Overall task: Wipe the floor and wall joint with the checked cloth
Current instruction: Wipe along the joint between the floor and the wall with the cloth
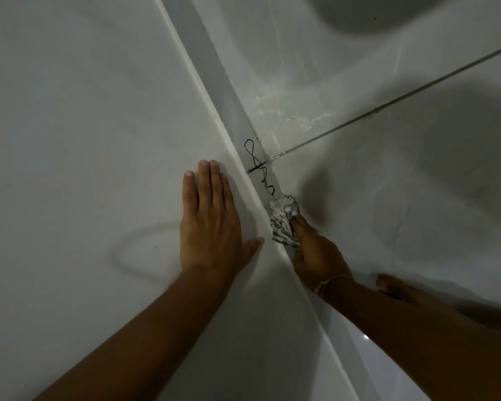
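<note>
The floor and wall joint runs diagonally from the top centre down to the lower right, with a grey skirting strip along it. My right hand grips the crumpled checked cloth and presses it into the joint. My left hand lies flat on the white wall, fingers together, just left of the joint. A thin black wire or hair curls on the skirting just beyond the cloth.
Pale marbled floor tiles fill the right side, crossed by a dark grout line. My bare foot rests on the floor behind my right wrist. Dark shadows lie at the top right.
</note>
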